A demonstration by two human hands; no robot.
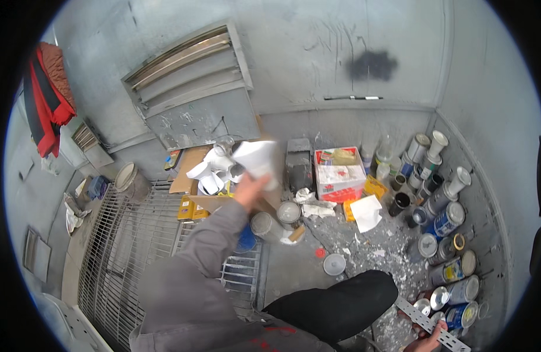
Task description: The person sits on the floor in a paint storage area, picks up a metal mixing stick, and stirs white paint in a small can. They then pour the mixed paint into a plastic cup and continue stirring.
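The left hand (250, 192) reaches over the right edge of an open brown cardboard box (189, 171), its fingers apparently grasping a blurred white paper-like piece (255, 157) above that edge. The right hand (426, 342) has its fingers around a grey perforated metal strip (421, 317), near the blue and silver metal cans (462, 315). Between the box and cans, speckled grey floor (364, 258) leaves some room around 1 round grey lid (334, 264).

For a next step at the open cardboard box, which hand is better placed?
Likely the left hand: it's beside the box, while the right hand, farther away, holds a perforated metal strip.
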